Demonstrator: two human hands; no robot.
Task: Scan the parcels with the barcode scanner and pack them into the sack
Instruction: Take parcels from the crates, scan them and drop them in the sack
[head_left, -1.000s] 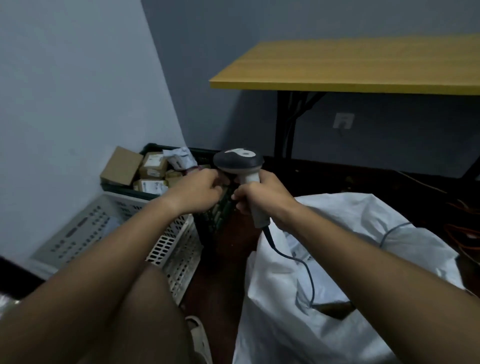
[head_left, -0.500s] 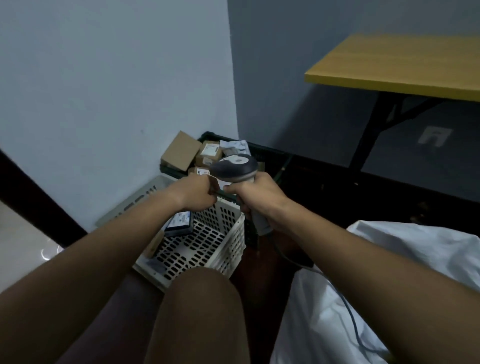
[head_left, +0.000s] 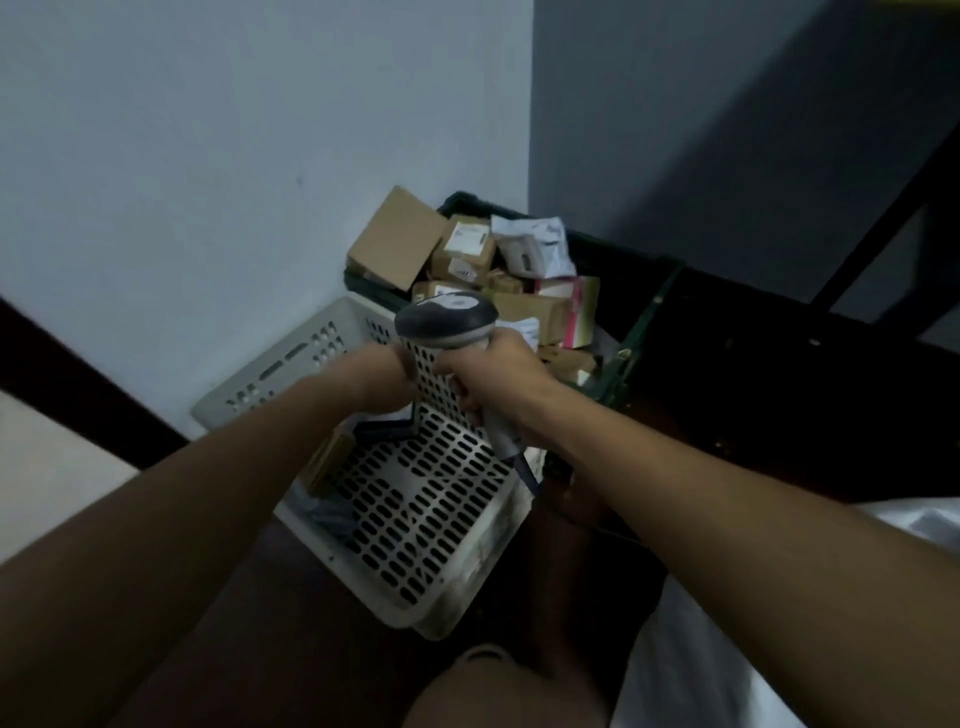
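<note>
While the right hand (head_left: 493, 376) grips the scanner (head_left: 452, 325), the left hand (head_left: 382, 382) has dropped into the basket (head_left: 426, 519)

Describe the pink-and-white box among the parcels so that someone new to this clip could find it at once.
Start at the room's corner, where the dark crate of parcels stands behind the pale perforated basket. The pink-and-white box stands at the heap's right edge, beyond the barcode scanner. Its neighbours are brown cardboard or grey wrapping.

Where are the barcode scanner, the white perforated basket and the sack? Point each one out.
barcode scanner (head_left: 447, 318): head view, on its dark rounded head.
white perforated basket (head_left: 431, 525): head view, on its slotted side wall.
sack (head_left: 691, 670): head view, on the white fabric at lower right.
</note>
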